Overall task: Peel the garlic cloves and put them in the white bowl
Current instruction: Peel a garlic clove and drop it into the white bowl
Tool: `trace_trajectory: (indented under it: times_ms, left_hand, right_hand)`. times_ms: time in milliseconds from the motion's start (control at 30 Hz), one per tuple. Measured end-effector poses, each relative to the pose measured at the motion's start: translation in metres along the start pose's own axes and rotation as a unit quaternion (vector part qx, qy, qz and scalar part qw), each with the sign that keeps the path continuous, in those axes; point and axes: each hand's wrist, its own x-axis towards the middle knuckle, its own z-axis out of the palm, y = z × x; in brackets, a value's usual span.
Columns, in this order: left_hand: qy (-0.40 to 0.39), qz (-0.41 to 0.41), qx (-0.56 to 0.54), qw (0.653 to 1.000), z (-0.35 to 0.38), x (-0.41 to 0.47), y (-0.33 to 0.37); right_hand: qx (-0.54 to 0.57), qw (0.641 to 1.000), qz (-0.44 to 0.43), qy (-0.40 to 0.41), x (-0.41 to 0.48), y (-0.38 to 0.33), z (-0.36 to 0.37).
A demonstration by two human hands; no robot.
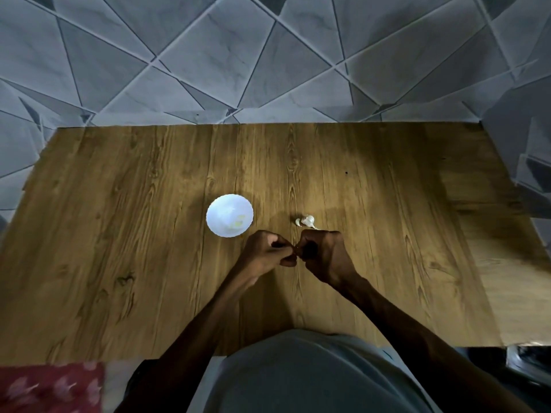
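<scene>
**Both grips closed on one clove, just in front of the garlic and bowl**

Head view: A wood-grain surface (pixel 149 234) fills the middle, and grey tiles (pixel 208 55) cut into triangles lie beyond its far edge. A red patterned cloth (pixel 50 389) sits at the lower left corner, and a dark, shiny object (pixel 527 362) that is too cropped to identify sits at the lower right. The person's grey shirt (pixel 298 374) covers the near edge of the surface. Both forearms reach forward from it and meet near the centre.

The white bowl (pixel 230 215) stands just beyond the left grip (pixel 268 251) and slightly to its left, not touching it. It is round and brightly lit, with a few pale yellow pieces (pixel 238 224) on its floor. They are too washed out to make out clearly.

The rest of the garlic head (pixel 307 220) lies on the surface just beyond the right grip (pixel 322 254), white and papery. A loose clove (pixel 298 222) lies against its left side.

The two grips are clenched, with curled fingers, and their fingertips meet. They pinch a clove (pixel 294 249) between them, above the surface. Only a small sliver of it shows, because the fingers and shadow hide the rest, so I cannot tell how much skin is on it.
</scene>
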Motion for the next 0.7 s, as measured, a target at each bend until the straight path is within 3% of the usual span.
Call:
trace_trajectory:
  times_ms: [300, 467, 700]
  left_hand:
    - [-0.042, -0.027, -0.092, 0.995, -0.008, -0.002, 0.004]
    - [0.008, 0.003, -0.055, 0.998, 0.006, -0.003, 0.005]
    - [0.03, 0.029, 0.032, 0.999, 0.013, 0.0, -0.006]
  right_hand:
    - [0.16, 0.987, 0.006, -0.017, 0.01, 0.006, -0.009]
    - [0.392, 0.903, 0.166, -0.054, 0.005, 0.007, -0.013]
    - [0.489, 0.832, 0.255, -0.064, -0.009, 0.011, -0.004]
